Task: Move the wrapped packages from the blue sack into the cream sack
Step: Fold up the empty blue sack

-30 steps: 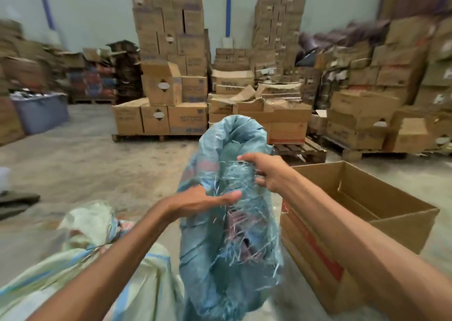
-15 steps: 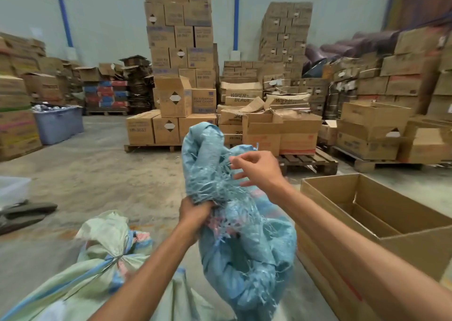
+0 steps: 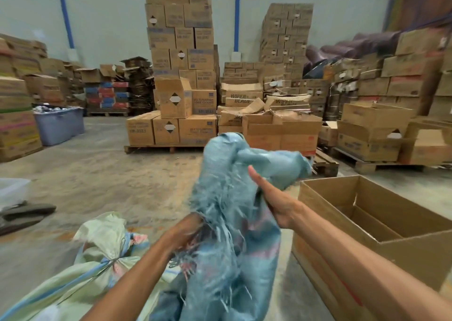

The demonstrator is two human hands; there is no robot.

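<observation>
The blue woven sack (image 3: 234,223) stands upright in front of me, its frayed top folded over and its mouth bunched. My left hand (image 3: 183,235) grips the sack's frayed left edge, blurred with motion. My right hand (image 3: 271,196) lies against the sack's upper right side with the fingers straight, pointing up and away. The cream sack (image 3: 97,259) lies at the lower left, tied at its neck with a blue strip. No wrapped package shows outside the sacks.
A large open cardboard box (image 3: 381,235) sits right beside the blue sack. Pallets of stacked cartons (image 3: 178,88) fill the back of the warehouse. A grey plastic tub (image 3: 58,125) stands at the left, dark sandals (image 3: 24,213) on the concrete floor.
My right hand has let go of the sack's top and straightened against its side. The sack's top has flopped to the right. My left hand has stayed gripping the left edge since half a second ago.
</observation>
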